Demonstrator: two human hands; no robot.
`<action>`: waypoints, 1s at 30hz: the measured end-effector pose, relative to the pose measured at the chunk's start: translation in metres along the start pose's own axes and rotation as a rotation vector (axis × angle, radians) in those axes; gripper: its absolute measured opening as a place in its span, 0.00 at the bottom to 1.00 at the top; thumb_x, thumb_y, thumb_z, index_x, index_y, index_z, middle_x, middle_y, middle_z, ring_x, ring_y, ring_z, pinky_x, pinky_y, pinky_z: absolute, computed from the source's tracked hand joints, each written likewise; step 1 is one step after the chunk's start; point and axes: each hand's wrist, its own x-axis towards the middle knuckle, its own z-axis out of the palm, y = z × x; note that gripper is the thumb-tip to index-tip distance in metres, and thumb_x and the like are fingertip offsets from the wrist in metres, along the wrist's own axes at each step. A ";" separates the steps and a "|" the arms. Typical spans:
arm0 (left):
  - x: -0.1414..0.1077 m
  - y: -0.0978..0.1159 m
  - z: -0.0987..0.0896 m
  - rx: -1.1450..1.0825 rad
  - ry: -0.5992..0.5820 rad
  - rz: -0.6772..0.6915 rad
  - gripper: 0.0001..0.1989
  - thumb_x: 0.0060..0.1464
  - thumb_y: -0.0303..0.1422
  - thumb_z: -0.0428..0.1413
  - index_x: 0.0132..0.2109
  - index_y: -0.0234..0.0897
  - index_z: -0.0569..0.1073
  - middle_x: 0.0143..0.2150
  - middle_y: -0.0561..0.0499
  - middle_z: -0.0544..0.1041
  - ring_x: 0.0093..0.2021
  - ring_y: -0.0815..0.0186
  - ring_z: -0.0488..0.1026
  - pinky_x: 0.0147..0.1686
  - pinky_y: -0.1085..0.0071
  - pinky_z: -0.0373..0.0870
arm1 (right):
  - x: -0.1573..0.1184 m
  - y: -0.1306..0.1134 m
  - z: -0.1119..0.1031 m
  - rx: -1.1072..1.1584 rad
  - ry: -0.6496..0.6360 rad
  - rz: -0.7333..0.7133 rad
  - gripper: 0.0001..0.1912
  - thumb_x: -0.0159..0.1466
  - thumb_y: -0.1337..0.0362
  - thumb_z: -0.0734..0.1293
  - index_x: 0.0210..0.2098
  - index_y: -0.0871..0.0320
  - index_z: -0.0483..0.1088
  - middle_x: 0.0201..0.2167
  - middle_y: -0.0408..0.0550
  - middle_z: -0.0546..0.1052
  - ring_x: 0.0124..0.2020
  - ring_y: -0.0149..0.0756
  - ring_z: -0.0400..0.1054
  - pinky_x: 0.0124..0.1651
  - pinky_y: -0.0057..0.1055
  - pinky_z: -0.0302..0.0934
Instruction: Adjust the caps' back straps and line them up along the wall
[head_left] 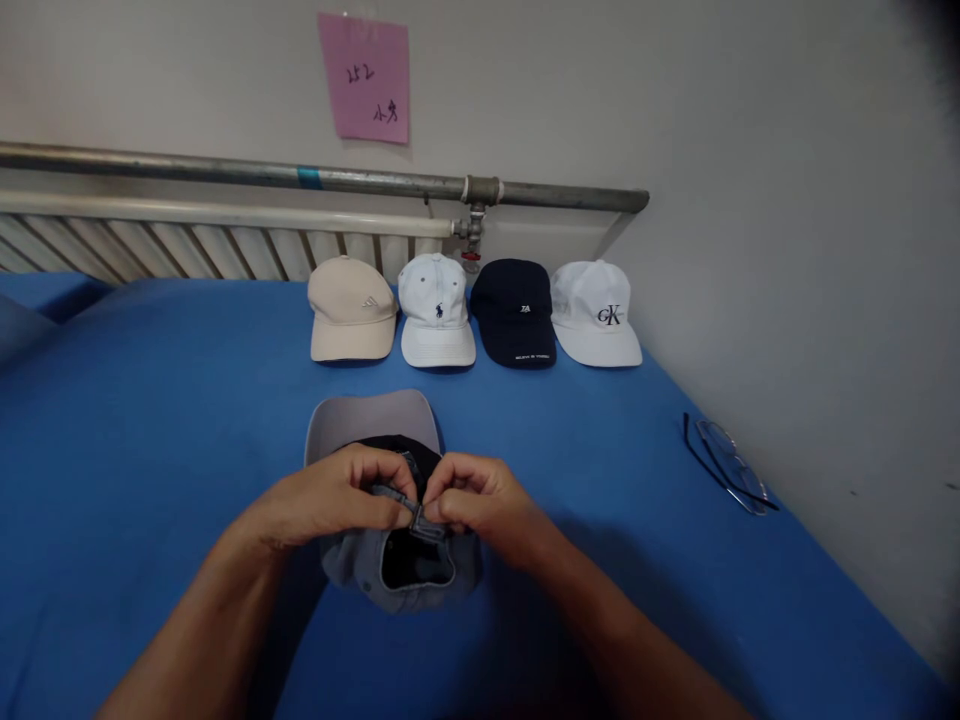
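Observation:
A grey baseball cap lies upside down on the blue sheet, its brim pointing away from me and its back opening facing me. Both hands meet at the cap's back strap, just above the opening. My left hand pinches the strap's left part between thumb and fingers. From the other side, my right hand pinches the strap close to the buckle area. The fingertips nearly touch and hide the fastening itself. Dark lining shows inside the cap behind my fingers.
Behind stand a beige cap, a white cap with a polo logo, a navy cap and a white CK cap in a row. Eyeglasses lie by the right wall. A radiator and pipe run along the back.

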 end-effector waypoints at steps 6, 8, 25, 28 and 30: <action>-0.002 0.001 0.002 0.053 -0.011 -0.004 0.05 0.46 0.31 0.60 0.33 0.35 0.75 0.28 0.56 0.72 0.27 0.72 0.66 0.29 0.76 0.64 | 0.000 0.003 -0.003 0.011 -0.065 0.008 0.04 0.45 0.72 0.67 0.20 0.58 0.70 0.15 0.35 0.67 0.19 0.24 0.56 0.24 0.24 0.49; -0.002 0.000 0.002 0.067 -0.015 -0.003 0.04 0.47 0.31 0.60 0.33 0.36 0.75 0.28 0.56 0.72 0.27 0.72 0.66 0.28 0.76 0.64 | 0.001 0.003 -0.003 0.023 -0.078 0.022 0.04 0.45 0.73 0.67 0.20 0.58 0.70 0.15 0.35 0.67 0.19 0.24 0.56 0.24 0.24 0.49; -0.008 0.001 -0.001 0.097 -0.009 0.027 0.07 0.50 0.35 0.61 0.34 0.36 0.74 0.30 0.55 0.72 0.28 0.71 0.66 0.28 0.76 0.64 | -0.001 0.004 -0.001 0.082 -0.033 -0.041 0.07 0.46 0.68 0.72 0.23 0.57 0.69 0.17 0.34 0.68 0.19 0.23 0.58 0.24 0.23 0.52; -0.009 0.002 -0.001 0.077 0.012 0.032 0.07 0.49 0.34 0.62 0.33 0.37 0.74 0.28 0.56 0.72 0.28 0.72 0.66 0.28 0.76 0.64 | -0.003 0.005 -0.001 0.079 -0.033 -0.071 0.09 0.48 0.66 0.73 0.25 0.57 0.69 0.19 0.35 0.69 0.20 0.24 0.60 0.25 0.24 0.53; -0.010 0.002 -0.001 0.077 0.022 0.029 0.06 0.49 0.33 0.61 0.33 0.37 0.74 0.28 0.56 0.72 0.27 0.72 0.65 0.28 0.76 0.64 | -0.004 0.006 0.000 0.049 -0.018 -0.087 0.09 0.49 0.65 0.73 0.25 0.57 0.69 0.19 0.35 0.69 0.21 0.24 0.60 0.26 0.25 0.53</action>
